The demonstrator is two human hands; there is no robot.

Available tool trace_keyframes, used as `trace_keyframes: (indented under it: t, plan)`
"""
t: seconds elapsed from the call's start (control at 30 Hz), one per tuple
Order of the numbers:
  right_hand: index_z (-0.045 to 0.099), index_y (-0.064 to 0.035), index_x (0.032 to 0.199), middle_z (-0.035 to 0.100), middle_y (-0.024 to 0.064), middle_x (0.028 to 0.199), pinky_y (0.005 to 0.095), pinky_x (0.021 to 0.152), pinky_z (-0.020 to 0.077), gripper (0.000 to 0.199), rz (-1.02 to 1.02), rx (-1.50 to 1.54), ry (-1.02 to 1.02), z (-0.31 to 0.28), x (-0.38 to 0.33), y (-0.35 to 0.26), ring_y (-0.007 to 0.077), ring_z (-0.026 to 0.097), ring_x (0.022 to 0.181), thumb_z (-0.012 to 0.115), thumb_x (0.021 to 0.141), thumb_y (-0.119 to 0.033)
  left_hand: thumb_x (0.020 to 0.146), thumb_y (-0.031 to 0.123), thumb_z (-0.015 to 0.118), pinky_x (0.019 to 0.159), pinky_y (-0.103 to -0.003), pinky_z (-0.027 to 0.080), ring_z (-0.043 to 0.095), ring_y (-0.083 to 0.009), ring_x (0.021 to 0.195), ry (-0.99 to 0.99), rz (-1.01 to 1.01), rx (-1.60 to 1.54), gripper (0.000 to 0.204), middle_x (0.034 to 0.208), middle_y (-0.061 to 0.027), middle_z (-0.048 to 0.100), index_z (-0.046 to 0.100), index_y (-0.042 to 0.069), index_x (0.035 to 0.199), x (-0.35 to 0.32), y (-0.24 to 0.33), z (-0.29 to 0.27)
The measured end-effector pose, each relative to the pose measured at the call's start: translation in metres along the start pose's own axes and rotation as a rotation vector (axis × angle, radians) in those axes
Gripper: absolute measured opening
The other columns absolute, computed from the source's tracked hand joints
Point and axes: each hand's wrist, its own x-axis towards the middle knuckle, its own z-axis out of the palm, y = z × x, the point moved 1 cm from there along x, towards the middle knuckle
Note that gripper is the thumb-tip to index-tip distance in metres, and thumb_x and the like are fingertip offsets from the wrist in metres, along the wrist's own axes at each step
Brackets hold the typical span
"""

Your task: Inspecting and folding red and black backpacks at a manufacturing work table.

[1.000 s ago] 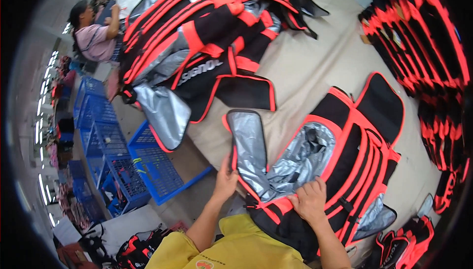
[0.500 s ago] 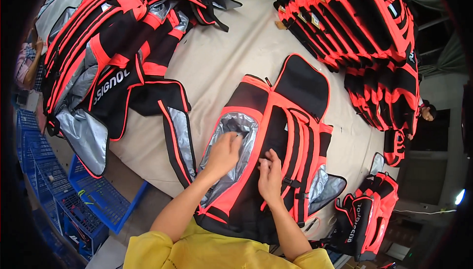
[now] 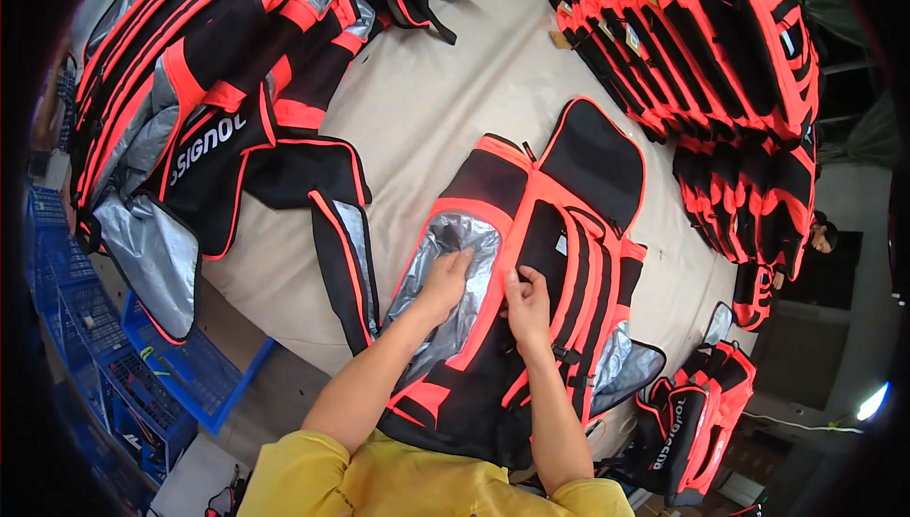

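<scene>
A black and coral backpack (image 3: 485, 181) lies in front of me, its side compartment open and showing a crinkled silver lining (image 3: 464, 228). My left hand (image 3: 445, 285) reaches into that opening, fingers pressed together against the lining. What they hold, if anything, is hidden. On the other side of the coral border, my right hand (image 3: 528, 307) rests at the black back panel (image 3: 545, 247). Its thumb and fingers are curled together by the border, and I cannot make out what is between them. Shoulder straps (image 3: 578, 299) run just right of it.
More such backpacks (image 3: 209, 90) lie heaped at the left, flaps hanging over the table edge. A stacked row (image 3: 682, 53) stands at far right, another bag (image 3: 687, 422) at near right. Blue crates (image 3: 180, 365) sit below on the left. Beige cloth (image 3: 427, 62) covers the table.
My left hand has shifted slightly right and up within the silver-lined opening. My right hand has moved up a little, its fingers curling closer to the coral border. The view has tilted slightly.
</scene>
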Motion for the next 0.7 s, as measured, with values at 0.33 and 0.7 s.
trace_keyframes:
  t: [0.33,0.7]
  plan:
    - [0.045,0.0045,0.14,0.067,0.001,0.092,0.0206,0.082,0.0497,0.044,-0.07,0.39,-0.237,-0.002,0.006,0.008,0.0066,0.062,0.084,0.068,0.104,-0.007,0.11,0.034,0.054,0.081,-0.03,0.054,0.07,-0.0149,0.087,-0.042,-0.258,-0.365,0.038,0.1,-0.0058,0.076,0.074,0.002,0.107,-0.016,0.015,-0.006]
    - [0.046,0.0028,0.141,0.07,0.0031,0.106,0.0229,0.088,0.0502,0.043,-0.065,0.444,-0.286,-0.019,0.005,0.018,0.0076,0.064,0.094,0.066,0.105,-0.009,0.112,0.036,0.052,0.081,-0.029,0.049,0.062,-0.0088,0.086,-0.042,-0.1,-0.175,0.041,0.095,0.0005,0.07,0.073,0.002,0.101,-0.01,0.018,-0.019]
